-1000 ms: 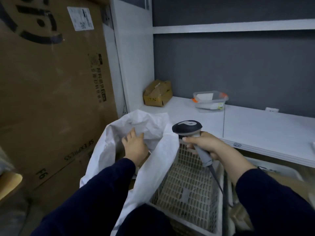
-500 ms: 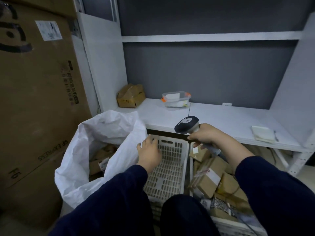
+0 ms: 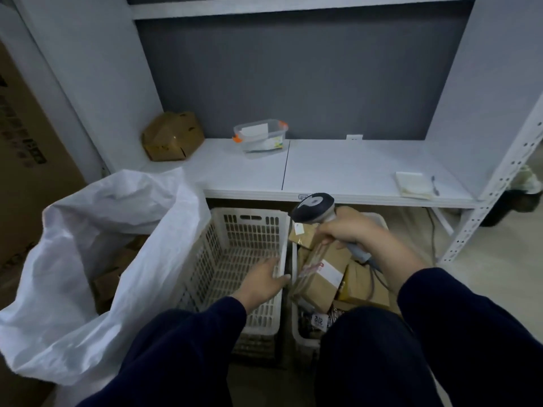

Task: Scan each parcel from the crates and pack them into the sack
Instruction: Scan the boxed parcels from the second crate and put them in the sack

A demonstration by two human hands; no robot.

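Two crates (image 3: pixel 249 212) stood beside the sack (image 3: pixel 88 224), parcels (image 3: pixel 364 286) heaped in the right one; left hand (image 3: pixel 263 282), fingers straight and holding nothing, lay at the rim by the top parcel (image 3: pixel 318 282), right hand (image 3: pixel 358 236) gripped the scanner (image 3: pixel 313 205) above it; best aim squarely at its white label.

Nothing legible: blurred print on big carton (image 3: pixel 26 136), parcel label (image 3: pixel 330 273).

White shelf (image 3: pixel 338 168), cardboard box (image 3: pixel 172 136), plastic tub (image 3: pixel 260 136), notepad (image 3: pixel 412 185)
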